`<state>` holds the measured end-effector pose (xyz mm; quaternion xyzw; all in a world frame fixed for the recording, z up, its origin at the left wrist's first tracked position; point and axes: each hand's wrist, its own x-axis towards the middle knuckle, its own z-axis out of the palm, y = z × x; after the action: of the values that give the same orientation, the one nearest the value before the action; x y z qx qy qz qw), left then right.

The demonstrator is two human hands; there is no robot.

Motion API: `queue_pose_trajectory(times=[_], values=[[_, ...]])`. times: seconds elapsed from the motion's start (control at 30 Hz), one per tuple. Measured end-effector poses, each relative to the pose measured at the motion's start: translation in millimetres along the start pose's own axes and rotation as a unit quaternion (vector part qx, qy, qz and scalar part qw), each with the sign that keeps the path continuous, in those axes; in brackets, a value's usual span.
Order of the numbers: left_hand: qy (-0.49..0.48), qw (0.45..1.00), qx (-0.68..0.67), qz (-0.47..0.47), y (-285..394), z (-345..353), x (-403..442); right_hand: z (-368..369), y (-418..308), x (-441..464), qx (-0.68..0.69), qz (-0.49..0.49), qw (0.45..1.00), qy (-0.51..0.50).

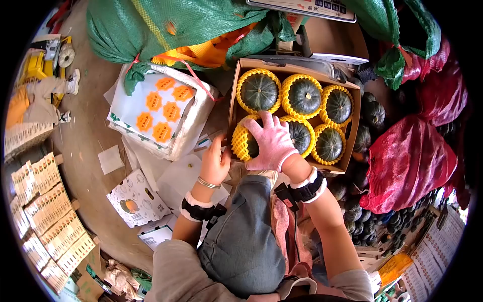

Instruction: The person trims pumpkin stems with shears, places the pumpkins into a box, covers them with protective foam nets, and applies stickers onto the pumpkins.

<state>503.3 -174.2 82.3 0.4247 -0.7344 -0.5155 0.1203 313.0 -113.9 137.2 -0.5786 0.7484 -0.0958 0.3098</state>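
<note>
An open cardboard box (pixel 233 108) holds several dark green squashes, each in a yellow foam net. My right hand (pixel 270 142), in a pink glove, lies with spread fingers over the netted squash (pixel 243 140) at the box's near left corner and is closed around it. Beside that corner, outside the box, my bare left hand (pixel 216 162) is held upright near the box wall, its fingers partly curled; whether it touches the wall is unclear. A netted squash (pixel 299 137) sits just right of the gloved fingers.
Left of the box stands a white foam stack with a sheet of orange stickers (pixel 162 107). Green sacks (pixel 126 30) lie behind. Red net sacks (pixel 410 161) and loose squashes (pixel 373 113) are at right. A printed carton (pixel 137 199) lies at lower left. Another person's legs show far left.
</note>
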Motion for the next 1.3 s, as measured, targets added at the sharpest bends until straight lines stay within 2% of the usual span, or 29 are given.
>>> queue_pose_trajectory(times=[0.13,0.2,0.23,0.27,0.37,0.47,0.57,0.6,0.63,0.7,0.77,0.83,0.9,0.97,1.0,1.07,1.1,1.17,1.23,1.3], values=[[0.056,0.997,0.003,0.043,9,4,-1,-13,-8,9,-0.002,0.042,0.996,-0.078],[0.041,0.995,0.060,0.070,2,4,-1,-18,-15,16,-0.003,0.075,0.990,-0.117],[0.035,0.992,0.088,0.083,-2,4,-1,-18,-19,17,-0.004,0.093,0.990,-0.105],[0.049,0.995,0.061,0.061,-2,7,-1,-16,-23,15,-0.004,0.111,0.989,-0.093],[0.102,0.986,0.085,0.096,0,9,0,0,-29,14,-0.020,0.150,0.987,-0.047],[0.080,0.991,0.082,0.068,2,6,-1,17,-34,17,-0.043,0.171,0.984,-0.003],[0.076,0.980,0.118,0.142,3,6,2,37,-36,25,-0.079,0.191,0.978,0.026],[0.054,0.984,0.100,0.138,2,4,4,37,-39,28,-0.068,0.204,0.976,0.018],[0.054,0.979,0.096,0.172,3,0,6,35,-42,31,-0.081,0.218,0.973,0.000],[0.052,0.992,0.040,0.112,-4,-19,5,39,-44,33,-0.093,0.226,0.970,0.007],[0.245,0.942,0.140,0.179,-4,-50,8,44,-46,34,-0.115,0.233,0.966,0.017],[0.377,0.874,0.246,0.184,-23,-88,15,52,-43,38,-0.134,0.235,0.962,0.021],[0.443,0.874,0.183,0.083,-42,-119,23,33,-45,30,-0.103,0.210,0.972,-0.029],[0.455,0.890,0.001,-0.032,-43,-144,36,21,-34,12,-0.027,0.164,0.986,-0.030],[0.443,0.887,-0.089,-0.091,-44,-155,45,17,-26,-8,0.009,0.137,0.990,0.024],[0.453,0.888,-0.044,-0.059,-80,-176,68,19,3,-60,0.112,0.073,0.977,0.164],[0.457,0.888,-0.024,-0.041,-101,-184,79,26,25,-92,0.173,0.030,0.952,0.251],[0.414,0.902,0.052,-0.113,-130,-200,91,41,60,-167,0.158,0.123,0.937,0.286],[0.398,0.901,0.060,-0.161,-130,-200,97,71,95,-248,0.123,0.196,0.923,0.309],[0.388,0.903,0.044,-0.180,-117,-193,92,93,105,-318,0.178,0.332,0.870,0.317]])
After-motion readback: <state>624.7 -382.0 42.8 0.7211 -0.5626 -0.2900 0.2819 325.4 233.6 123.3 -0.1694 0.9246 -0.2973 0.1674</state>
